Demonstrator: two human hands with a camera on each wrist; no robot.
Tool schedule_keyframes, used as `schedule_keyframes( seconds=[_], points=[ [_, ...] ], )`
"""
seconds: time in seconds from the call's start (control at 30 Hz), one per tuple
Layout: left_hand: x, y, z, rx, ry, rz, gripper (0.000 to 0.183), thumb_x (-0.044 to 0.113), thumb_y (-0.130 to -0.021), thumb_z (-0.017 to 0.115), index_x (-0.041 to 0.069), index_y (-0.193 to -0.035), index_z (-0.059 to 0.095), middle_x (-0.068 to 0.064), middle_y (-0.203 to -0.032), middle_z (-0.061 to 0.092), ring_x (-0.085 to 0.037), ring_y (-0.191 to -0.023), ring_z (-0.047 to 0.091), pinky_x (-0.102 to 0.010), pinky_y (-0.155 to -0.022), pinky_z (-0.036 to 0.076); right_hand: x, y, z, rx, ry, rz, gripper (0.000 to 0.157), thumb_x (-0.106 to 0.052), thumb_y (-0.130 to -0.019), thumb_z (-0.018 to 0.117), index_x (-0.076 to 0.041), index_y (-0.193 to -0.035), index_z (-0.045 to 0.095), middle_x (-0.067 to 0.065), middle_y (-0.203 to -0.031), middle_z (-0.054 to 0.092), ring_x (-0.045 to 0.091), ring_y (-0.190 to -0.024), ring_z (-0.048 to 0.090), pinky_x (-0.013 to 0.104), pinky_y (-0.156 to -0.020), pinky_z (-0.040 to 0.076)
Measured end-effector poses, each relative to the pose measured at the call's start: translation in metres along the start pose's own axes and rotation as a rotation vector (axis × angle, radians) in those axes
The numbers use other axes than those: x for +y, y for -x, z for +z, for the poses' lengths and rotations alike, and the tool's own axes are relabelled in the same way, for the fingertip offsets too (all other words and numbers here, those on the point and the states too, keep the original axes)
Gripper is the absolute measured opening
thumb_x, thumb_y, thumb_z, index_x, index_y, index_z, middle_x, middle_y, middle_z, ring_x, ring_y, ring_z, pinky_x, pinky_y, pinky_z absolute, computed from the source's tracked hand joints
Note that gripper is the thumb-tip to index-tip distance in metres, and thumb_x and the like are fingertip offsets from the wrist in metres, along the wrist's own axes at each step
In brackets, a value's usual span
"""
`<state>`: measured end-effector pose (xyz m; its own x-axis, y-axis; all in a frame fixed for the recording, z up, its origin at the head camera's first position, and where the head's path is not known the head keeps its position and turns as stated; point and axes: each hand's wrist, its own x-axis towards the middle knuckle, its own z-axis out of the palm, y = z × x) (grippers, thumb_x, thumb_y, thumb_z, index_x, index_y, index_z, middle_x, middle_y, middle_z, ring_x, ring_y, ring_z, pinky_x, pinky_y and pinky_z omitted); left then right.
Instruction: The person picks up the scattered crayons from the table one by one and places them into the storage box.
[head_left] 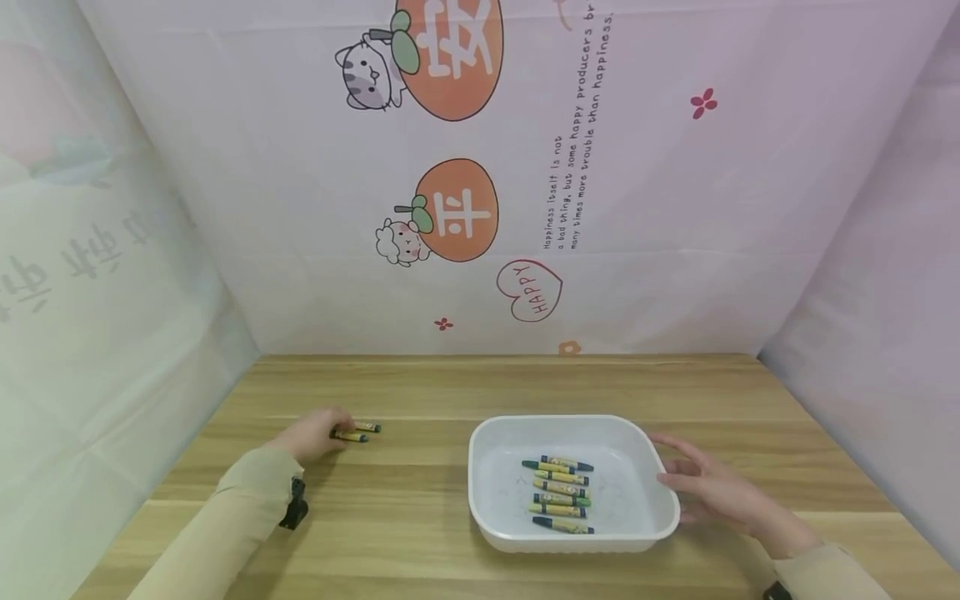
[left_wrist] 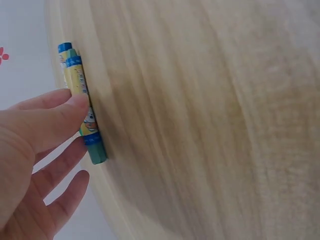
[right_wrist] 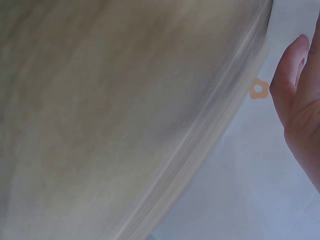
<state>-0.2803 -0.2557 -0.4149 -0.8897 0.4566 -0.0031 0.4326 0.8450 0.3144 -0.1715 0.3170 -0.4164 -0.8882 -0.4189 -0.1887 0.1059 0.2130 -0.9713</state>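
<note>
My left hand (head_left: 318, 433) is low over the left part of the table. Its thumb and fingers pinch a green crayon (left_wrist: 90, 122) with a yellow wrapper and blue bands. Just behind that crayon lies a second yellow-wrapped crayon (head_left: 369, 427), partly hidden. On the right, my right hand (head_left: 712, 483) rests against the right side of a white tray (head_left: 487, 533), thumb at the rim and fingers loosely extended along the outside. Inside the tray, several yellow-wrapped crayons (head_left: 561, 490) lie in a rough column. The right wrist view shows only part of the hand, not the tray.
A wood-grain table (head_left: 390, 517) carries everything. White printed cloth (head_left: 637, 208) stands behind it and along both sides. A black wrist strap (head_left: 295, 504) sits on the left sleeve.
</note>
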Motion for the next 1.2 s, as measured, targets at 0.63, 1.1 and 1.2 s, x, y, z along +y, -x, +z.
schedule_keyframes(
  seconds=[0.63, 1.1, 1.2],
  points=[
    [0.003, -0.011, 0.002, -0.023, 0.056, -0.003, 0.01, 0.005, -0.084, 0.068, 0.012, -0.09, 0.064, 0.002, -0.086, 0.064, -0.014, -0.081, 0.06, -0.037, -0.074, 0.052, 0.0, -0.002, 0.001, -0.008, -0.003, -0.005, 0.049, -0.016, -0.097, 0.051, -0.058, -0.117, 0.038, 0.025, -0.122, 0.044, 0.023, -0.094, 0.062, 0.045, -0.076, 0.056],
    [0.107, -0.035, -0.033, -0.033, 0.087, 0.186, 0.015, 0.009, -0.086, 0.067, 0.01, -0.101, 0.066, 0.002, -0.092, 0.066, -0.01, -0.084, 0.061, -0.029, -0.077, 0.053, 0.0, -0.002, 0.002, 0.01, 0.01, -0.012, 0.049, -0.015, -0.097, 0.052, -0.059, -0.115, 0.039, 0.025, -0.121, 0.045, 0.023, -0.093, 0.063, 0.045, -0.075, 0.057],
    [0.145, -0.042, -0.04, -0.053, 0.083, 0.239, 0.014, 0.009, -0.086, 0.067, 0.01, -0.1, 0.066, 0.001, -0.093, 0.067, -0.01, -0.085, 0.061, -0.028, -0.079, 0.053, 0.001, -0.001, 0.001, 0.012, 0.007, -0.009, 0.049, -0.016, -0.096, 0.053, -0.058, -0.116, 0.039, 0.024, -0.12, 0.045, 0.023, -0.093, 0.063, 0.046, -0.075, 0.056]
  ],
)
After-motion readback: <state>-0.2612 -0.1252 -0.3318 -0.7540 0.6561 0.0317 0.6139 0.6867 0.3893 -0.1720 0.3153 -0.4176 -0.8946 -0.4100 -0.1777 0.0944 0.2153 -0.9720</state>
